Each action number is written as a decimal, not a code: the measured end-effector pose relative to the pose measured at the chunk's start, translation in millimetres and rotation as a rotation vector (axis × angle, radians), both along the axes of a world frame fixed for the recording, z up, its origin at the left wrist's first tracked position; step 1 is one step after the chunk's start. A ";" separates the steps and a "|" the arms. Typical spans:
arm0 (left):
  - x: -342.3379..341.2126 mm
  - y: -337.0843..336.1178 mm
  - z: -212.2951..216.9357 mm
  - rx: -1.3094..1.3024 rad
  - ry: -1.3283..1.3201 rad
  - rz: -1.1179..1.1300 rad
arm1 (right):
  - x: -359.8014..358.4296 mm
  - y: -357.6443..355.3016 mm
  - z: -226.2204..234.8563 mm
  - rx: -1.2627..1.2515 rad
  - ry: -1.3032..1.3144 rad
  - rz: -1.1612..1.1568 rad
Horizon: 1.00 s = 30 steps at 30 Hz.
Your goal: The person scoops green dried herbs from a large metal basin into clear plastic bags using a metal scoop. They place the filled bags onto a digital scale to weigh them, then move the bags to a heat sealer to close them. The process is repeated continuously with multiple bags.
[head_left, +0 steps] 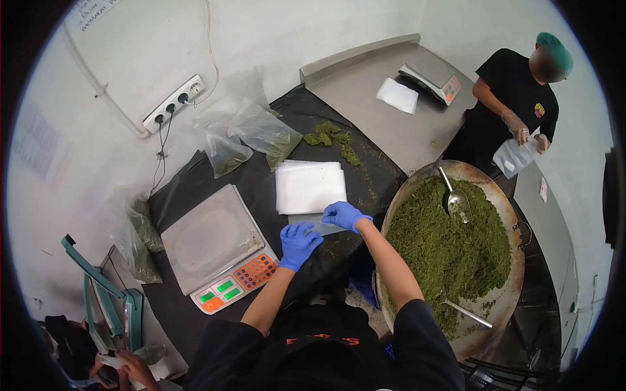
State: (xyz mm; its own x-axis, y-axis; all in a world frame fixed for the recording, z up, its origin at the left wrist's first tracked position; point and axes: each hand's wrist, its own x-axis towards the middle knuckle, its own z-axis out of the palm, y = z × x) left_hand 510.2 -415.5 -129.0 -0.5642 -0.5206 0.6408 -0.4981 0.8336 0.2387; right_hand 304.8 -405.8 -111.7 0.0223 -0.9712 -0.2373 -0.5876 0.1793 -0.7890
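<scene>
Both hands wear blue gloves and are at a see-through plastic bag over the black-covered table. My left hand has its fingers closed on the bag's left end. At the other end my right hand pinches the bag's upper edge. Just beyond lies a stack of white plastic bags, which the held bag meets at its near edge. A digital scale with an orange keypad and lit green displays stands left of my hands, its steel plate bare.
At right, a wide metal pan holds shredded green leaves and a metal scoop. Filled bags stand behind. Left are more bags and a green sealer. A co-worker holds a bag; another person's hands show lower left.
</scene>
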 end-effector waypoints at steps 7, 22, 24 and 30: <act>-3.3 -23.2 54.5 0.645 -0.136 -0.143 | 20.8 26.5 21.0 -0.119 -0.077 -0.083; -2.8 -34.7 36.2 0.355 0.085 -0.090 | 63.8 64.3 71.3 -0.463 0.578 -0.586; -10.6 -16.2 51.3 0.390 0.097 -0.113 | 62.8 58.3 73.8 -0.554 0.656 -0.458; -2.8 -9.3 58.2 0.604 0.047 -0.041 | 77.5 73.0 56.7 -0.630 0.322 -0.321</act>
